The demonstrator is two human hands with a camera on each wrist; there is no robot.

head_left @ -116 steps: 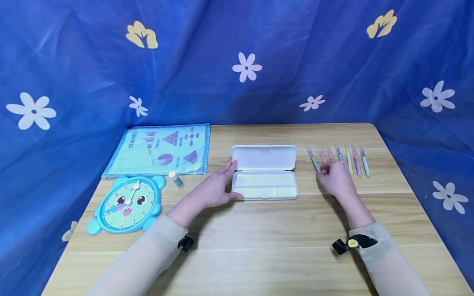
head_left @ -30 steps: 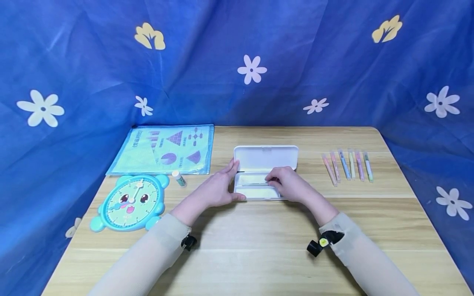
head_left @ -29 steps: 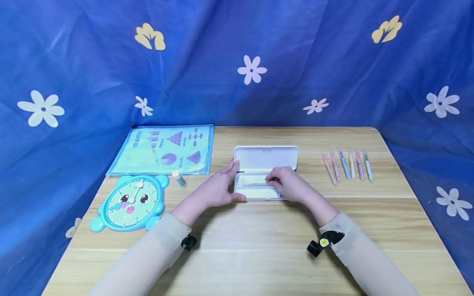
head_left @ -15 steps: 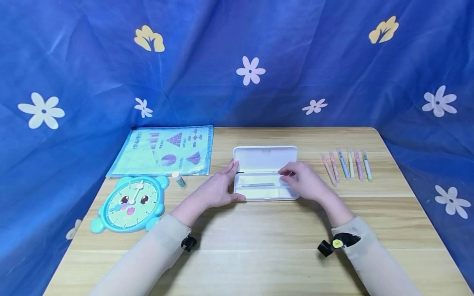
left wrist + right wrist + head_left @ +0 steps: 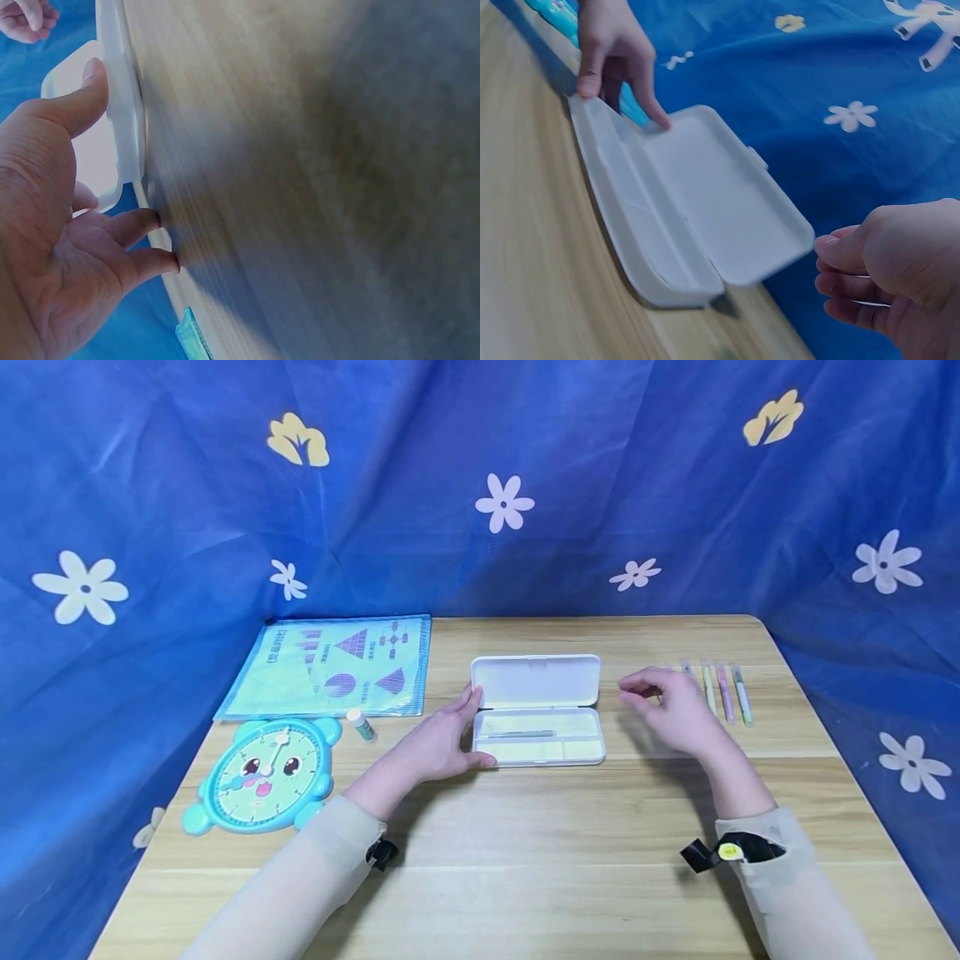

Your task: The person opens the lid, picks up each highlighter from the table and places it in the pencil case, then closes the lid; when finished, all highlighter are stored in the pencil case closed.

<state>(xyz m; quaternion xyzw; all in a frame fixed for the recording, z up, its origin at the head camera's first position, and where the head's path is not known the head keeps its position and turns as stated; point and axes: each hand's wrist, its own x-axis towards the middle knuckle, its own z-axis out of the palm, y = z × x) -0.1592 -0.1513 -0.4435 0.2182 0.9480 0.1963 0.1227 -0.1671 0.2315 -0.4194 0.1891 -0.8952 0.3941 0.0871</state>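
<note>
A white pencil case (image 5: 536, 756) lies with its lid (image 5: 536, 681) raised in the middle of the table. One slim pen (image 5: 525, 734) rests in its back compartment. My left hand (image 5: 442, 739) grips the case's left end, thumb at the front wall and fingers toward the hinge; the left wrist view shows the thumb (image 5: 91, 86) on the wall. Right of the case, my right hand (image 5: 675, 710) hovers with loosely bent fingers and nothing between them. Beside it lie several capped pens, among them a purple one (image 5: 725, 693) and a green one (image 5: 742, 697); the hand hides others.
To the left, a blue toy clock (image 5: 262, 772) with a smiling face lies near a small glue stick (image 5: 362, 724). Behind them is a light-blue printed pouch (image 5: 330, 668). A blue flowered cloth (image 5: 420, 485) hangs along the table's back edge.
My right hand took a pen from the left end of the row, laid it in the case's back compartment, let go and moved back right toward the pens. The left hand stayed put.
</note>
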